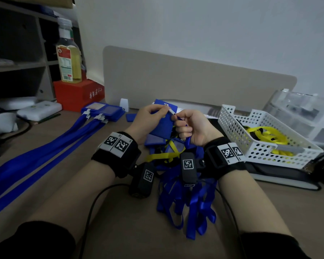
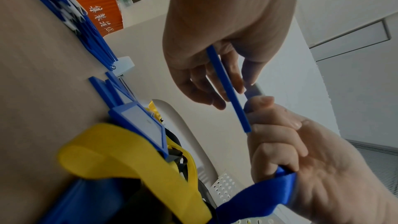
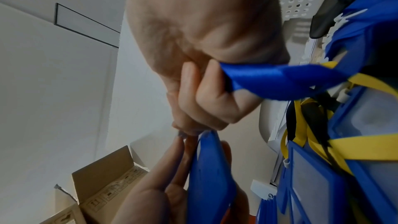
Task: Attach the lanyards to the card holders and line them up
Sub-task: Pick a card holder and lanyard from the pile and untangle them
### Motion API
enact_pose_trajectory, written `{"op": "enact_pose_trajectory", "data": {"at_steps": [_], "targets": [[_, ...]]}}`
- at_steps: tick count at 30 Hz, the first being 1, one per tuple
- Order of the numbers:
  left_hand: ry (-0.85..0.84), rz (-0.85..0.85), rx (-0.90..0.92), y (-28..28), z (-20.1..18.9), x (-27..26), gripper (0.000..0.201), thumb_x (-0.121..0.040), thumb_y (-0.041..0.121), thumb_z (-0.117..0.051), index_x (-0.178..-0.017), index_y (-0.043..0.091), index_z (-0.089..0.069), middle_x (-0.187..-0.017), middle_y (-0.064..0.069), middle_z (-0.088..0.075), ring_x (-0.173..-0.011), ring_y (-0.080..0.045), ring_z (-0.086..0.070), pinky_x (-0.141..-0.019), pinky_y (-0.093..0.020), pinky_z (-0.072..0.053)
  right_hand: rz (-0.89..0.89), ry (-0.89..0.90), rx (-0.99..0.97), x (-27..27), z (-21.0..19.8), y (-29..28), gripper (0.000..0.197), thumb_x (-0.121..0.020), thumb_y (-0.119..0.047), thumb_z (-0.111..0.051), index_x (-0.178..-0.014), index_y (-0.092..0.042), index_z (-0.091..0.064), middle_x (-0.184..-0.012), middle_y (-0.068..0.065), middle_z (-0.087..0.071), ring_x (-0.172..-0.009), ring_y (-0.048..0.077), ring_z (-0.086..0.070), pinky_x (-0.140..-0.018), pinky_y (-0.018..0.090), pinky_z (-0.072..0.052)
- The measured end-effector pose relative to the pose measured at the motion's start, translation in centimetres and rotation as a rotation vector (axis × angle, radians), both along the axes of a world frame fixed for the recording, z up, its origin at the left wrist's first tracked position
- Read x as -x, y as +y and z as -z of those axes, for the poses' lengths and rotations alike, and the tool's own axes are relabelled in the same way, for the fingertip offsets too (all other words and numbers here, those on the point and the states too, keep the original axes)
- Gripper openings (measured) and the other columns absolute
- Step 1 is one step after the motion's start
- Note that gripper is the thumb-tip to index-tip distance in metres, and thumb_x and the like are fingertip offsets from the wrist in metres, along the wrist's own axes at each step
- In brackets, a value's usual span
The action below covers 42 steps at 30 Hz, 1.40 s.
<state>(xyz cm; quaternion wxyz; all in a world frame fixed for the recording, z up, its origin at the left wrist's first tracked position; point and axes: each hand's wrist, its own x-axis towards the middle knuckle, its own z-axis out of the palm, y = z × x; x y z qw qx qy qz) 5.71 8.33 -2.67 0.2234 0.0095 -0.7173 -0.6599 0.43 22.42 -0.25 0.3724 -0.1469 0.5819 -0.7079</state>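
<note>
- Left hand (image 1: pixel 146 120) fingers (image 2: pixel 217 91) curled round a blue card holder (image 1: pixel 162 124), thumb and forefinger pinching near its top edge, raised above the desk at centre; held edge-on and steady, probably to present the slot to the clip.
- Right hand (image 1: pixel 192 128) clenched round a blue lanyard (image 3: pixel 280 81), fingertips (image 1: pixel 176 118) pinching the white clip (image 1: pixel 171 111) at the holder's top edge, touching the left fingers; strap trailing down toward 6 o'clock. Clip engagement with the slot too small to tell; attachment judged in progress.
- Wooden desk (image 1: pixel 120 221) under everything, beige divider panel (image 1: pixel 195 81) upright along its far edge at 12 o'clock.
- Finished blue lanyards (image 1: pixel 45 156) laid side by side from 9 o'clock out to 7 o'clock, clipped to holders (image 1: pixel 103 110) lined up at 10 o'clock: likely the row where the held piece belongs next.
- Tangled heap of loose blue lanyards (image 1: pixel 185 199) at 6 o'clock beneath the wrists, mixed with yellow straps (image 1: pixel 165 156) and loose blue holders (image 1: pixel 155 141); likely to snag the trailing strap.
- White perforated basket (image 1: pixel 251 150) at 3 o'clock holding yellow lanyards (image 1: pixel 266 133); clear plastic drawers (image 1: pixel 307 113) behind it at 2 o'clock.
- Red box (image 1: pixel 79 94) at 10 o'clock with a bottle of yellow liquid (image 1: pixel 68 53) standing on it, dark shelves behind.
- Black wrist straps with square markers on both wrists, cables trailing toward 6 o'clock.
</note>
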Motion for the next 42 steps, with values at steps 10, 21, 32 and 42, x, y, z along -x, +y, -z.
{"op": "enact_pose_trajectory", "data": {"at_steps": [10,21,32,42], "targets": [[-0.061,0.019,0.055,-0.3,0.1,0.0,0.023,-0.095,0.024,-0.056,-0.096,0.004,-0.067,-0.094,-0.011,-0.063,-0.087,-0.021,-0.057,-0.074,-0.034,-0.044,0.243,0.35,-0.168,-0.8,0.1,-0.7,0.035,-0.097,-0.035,-0.05,-0.077,-0.007,-0.058,-0.055,-0.003,-0.041,-0.035,0.004,-0.024,-0.029,0.016,-0.014],[-0.063,-0.023,0.074,-0.2,-0.1,-0.1,0.016,-0.096,0.023,-0.057,-0.103,0.013,-0.067,-0.1,-0.006,-0.066,-0.093,-0.019,-0.062,-0.079,-0.032,-0.051,0.363,0.6,-0.12,-1.1,0.4,-0.5,0.015,-0.095,-0.019,-0.058,-0.083,-0.013,-0.064,-0.064,-0.001,-0.055,-0.037,0.003,-0.035,-0.034,0.016,-0.022],[-0.059,-0.027,0.048,0.1,-0.6,-0.7,0.022,-0.094,0.03,-0.059,-0.092,0.012,-0.071,-0.083,0.0,-0.065,-0.08,-0.014,-0.06,-0.068,-0.027,-0.047,0.327,0.62,0.0,-2.4,0.1,-0.5,0.026,-0.094,0.003,-0.052,-0.118,0.002,-0.063,-0.045,-0.011,-0.058,-0.032,0.0,-0.04,-0.034,0.008,-0.03],[-0.047,-0.037,0.149,0.1,-0.5,-0.9,0.015,-0.096,0.02,-0.055,-0.086,0.019,-0.066,-0.089,-0.001,-0.065,-0.088,-0.017,-0.062,-0.075,-0.033,-0.051,0.363,0.698,-0.095,-1.5,0.9,-1.1,0.01,-0.092,-0.006,-0.06,-0.094,-0.007,-0.069,-0.074,0.012,-0.061,-0.037,0.0,-0.039,-0.038,0.012,-0.03]]}}
